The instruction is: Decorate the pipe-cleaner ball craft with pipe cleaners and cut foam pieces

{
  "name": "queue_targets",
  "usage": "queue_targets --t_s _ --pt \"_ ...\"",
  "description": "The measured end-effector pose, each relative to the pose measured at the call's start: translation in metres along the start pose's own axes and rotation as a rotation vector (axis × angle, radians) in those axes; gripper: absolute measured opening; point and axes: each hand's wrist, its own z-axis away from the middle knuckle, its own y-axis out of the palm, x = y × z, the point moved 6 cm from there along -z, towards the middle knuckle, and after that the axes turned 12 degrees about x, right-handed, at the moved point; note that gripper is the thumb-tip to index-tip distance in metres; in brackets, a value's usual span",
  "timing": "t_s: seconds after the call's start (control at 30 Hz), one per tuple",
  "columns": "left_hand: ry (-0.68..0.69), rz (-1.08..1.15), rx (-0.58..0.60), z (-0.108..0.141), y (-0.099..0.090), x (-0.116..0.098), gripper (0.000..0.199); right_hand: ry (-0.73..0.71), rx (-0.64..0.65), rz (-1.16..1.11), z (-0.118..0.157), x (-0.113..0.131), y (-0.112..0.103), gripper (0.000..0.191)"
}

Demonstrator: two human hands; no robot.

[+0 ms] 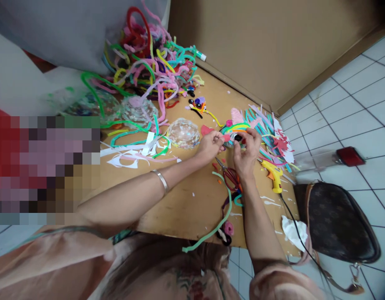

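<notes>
My left hand (212, 144) pinches a small red-pink piece (225, 138) beside a colourful craft figure (239, 126). The figure has pink ear-like parts, a rainbow-striped band and a black round spot. My right hand (247, 152) has its fingers bent around the figure's right side, holding it. Another red piece (206, 130) shows just behind my left hand. Red-handled scissors (230, 177) lie below my hands, partly hidden by my right wrist. A pale green pipe cleaner (229, 208) curves across the table near its front edge.
A tangled heap of pipe cleaners (148, 62) fills the back left of the table (180, 208). A clear round piece (183, 133) lies left of my hands. At the right are a yellow glue gun (276, 175) with its cord and a brown bag (339, 221).
</notes>
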Motion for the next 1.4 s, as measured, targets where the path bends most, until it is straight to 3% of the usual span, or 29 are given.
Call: queue_targets --t_s 0.5,0.73,1.4 --pt "0.010 0.120 0.052 -0.0098 0.0025 0.0056 0.015 0.001 0.010 0.003 0.0006 0.0008 0.0019 0.023" --pt "-0.012 0.099 -0.014 -0.0086 0.0009 0.0031 0.016 -0.010 -0.003 0.024 0.0003 0.0033 0.0009 0.021" --pt "0.026 0.067 -0.049 -0.0098 -0.0005 -0.0002 0.013 -0.029 0.010 0.012 0.0000 0.0031 0.0004 0.023"
